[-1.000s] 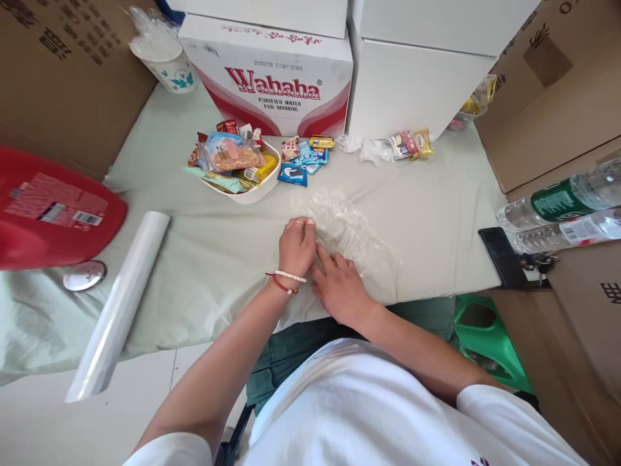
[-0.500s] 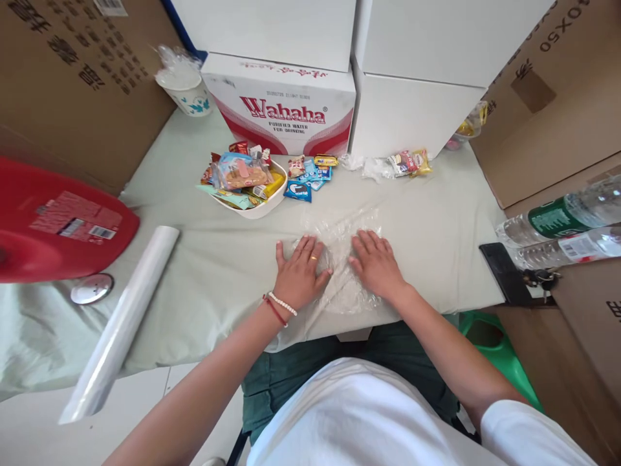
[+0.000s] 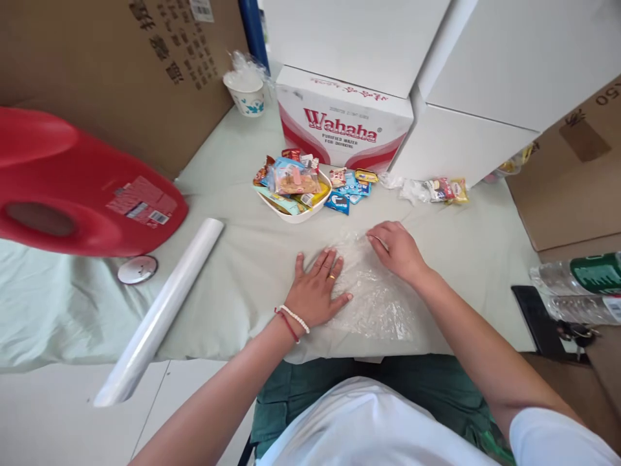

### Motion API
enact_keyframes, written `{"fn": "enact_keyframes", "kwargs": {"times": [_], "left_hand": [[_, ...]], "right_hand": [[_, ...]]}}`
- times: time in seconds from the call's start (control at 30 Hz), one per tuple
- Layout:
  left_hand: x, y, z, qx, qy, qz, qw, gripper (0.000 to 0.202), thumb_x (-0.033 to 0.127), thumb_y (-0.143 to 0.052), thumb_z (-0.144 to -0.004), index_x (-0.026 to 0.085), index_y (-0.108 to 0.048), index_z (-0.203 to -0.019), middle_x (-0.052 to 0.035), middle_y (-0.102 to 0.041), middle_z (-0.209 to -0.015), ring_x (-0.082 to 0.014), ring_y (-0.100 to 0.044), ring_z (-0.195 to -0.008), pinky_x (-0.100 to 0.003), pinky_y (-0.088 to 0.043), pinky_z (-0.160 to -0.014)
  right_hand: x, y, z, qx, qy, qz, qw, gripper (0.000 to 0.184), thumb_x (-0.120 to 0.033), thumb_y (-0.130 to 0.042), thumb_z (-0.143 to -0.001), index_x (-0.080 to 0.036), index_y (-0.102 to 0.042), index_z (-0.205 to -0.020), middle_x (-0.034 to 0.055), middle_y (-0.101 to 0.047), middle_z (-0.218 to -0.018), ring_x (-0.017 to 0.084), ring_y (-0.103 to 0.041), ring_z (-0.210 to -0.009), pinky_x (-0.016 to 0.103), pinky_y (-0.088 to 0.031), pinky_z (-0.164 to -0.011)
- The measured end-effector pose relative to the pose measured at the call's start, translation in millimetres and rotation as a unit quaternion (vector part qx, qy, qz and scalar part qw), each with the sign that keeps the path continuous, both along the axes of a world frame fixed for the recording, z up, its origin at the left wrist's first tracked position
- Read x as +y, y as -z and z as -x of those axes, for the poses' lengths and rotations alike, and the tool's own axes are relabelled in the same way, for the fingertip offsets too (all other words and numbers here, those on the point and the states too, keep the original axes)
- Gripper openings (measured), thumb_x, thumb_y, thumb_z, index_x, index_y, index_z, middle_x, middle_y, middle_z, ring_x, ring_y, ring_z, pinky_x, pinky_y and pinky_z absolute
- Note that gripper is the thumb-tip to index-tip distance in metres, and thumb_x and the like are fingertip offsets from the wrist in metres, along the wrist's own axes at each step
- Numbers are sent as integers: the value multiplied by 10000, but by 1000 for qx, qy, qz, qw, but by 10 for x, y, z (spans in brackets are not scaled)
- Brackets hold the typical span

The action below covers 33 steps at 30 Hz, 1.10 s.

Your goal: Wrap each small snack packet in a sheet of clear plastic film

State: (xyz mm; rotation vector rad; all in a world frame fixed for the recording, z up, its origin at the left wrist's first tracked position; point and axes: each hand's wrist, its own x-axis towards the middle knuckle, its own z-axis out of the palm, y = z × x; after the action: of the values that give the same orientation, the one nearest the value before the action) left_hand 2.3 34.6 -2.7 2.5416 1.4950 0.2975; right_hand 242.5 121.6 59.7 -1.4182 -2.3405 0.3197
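A thin, crinkled sheet of clear plastic film (image 3: pixel 376 304) lies spread on the cloth-covered table. My left hand (image 3: pixel 317 288) rests flat on its left edge, fingers spread. At the film's upper edge my right hand (image 3: pixel 395 249) is closed, thumb and fingertips pinching the film. Beyond the hands stands a white bowl (image 3: pixel 295 217) heaped with wrapped snacks (image 3: pixel 294 178). Several small snack packets (image 3: pixel 347 188) lie beside the bowl, on its right.
A roll of film (image 3: pixel 160 310) lies on the left, overhanging the table edge, near a red jug (image 3: pixel 97 194) and a round badge (image 3: pixel 138 269). A Wahaba-style printed carton (image 3: pixel 339 129) and paper cup (image 3: pixel 247 97) stand behind. Plastic bottles (image 3: pixel 582 310) and a black phone (image 3: pixel 536 320) lie right.
My right hand has gone from lying flat on the film to pinching its upper edge. The left hand stays flat. The film looks more spread out, and the view has shifted left.
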Motion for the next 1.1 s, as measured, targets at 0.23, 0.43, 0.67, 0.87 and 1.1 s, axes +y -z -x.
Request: {"fn": "enact_keyframes", "kwargs": {"times": [0.23, 0.43, 0.67, 0.87, 1.1], "left_hand": [[2, 31, 27, -37, 0, 1, 999, 789, 687, -377, -1024, 176, -376, -1625, -158, -288, -1735, -318, -264, -1619, -706, -8, -1297], [4, 33, 43, -56, 3, 11, 998, 787, 688, -392, -1021, 177, -390, -1619, -163, -286, -1735, -331, -264, -1617, -720, -33, -1290], [3, 32, 39, -62, 4, 20, 998, 792, 681, -396, -1022, 174, -364, -1630, -152, -263, -1745, -325, -253, -1620, -721, -33, -1292], [6, 37, 36, -45, 6, 12, 999, 785, 682, -368, -1026, 174, -376, -1625, -164, -284, -1737, -318, -263, -1617, -713, -26, -1293], [8, 33, 28, -14, 6, 5, 1000, 776, 671, -381, -1024, 191, -373, -1634, -161, -293, -1736, -344, -261, -1615, -721, -35, -1290]], "right_hand": [[956, -125, 1043, -28, -70, -81, 994, 402, -305, -495, -1035, -164, -643, -1380, 173, -623, -1348, 334, -538, -1271, 496, -454, -1101], [1467, -259, 1529, -104, -155, -44, 981, 594, -368, -668, -916, -162, -581, -1466, 190, -601, -1407, 416, -500, -1286, 590, -430, -1079], [1349, -443, 1173, 92, -77, -55, 991, 443, -507, -447, -1040, -226, -688, -1284, 97, -730, -1151, 311, -631, -1130, 467, -502, -990], [774, -393, 60, 107, 81, 105, 985, 377, -479, -578, -941, -186, -768, -1084, 29, -721, -844, 200, -621, -749, 321, -474, -705], [801, -158, -271, -86, 123, 65, 987, 340, -316, -571, -933, -163, -770, -1163, 141, -768, -1087, 294, -679, -1027, 376, -498, -925]]}}
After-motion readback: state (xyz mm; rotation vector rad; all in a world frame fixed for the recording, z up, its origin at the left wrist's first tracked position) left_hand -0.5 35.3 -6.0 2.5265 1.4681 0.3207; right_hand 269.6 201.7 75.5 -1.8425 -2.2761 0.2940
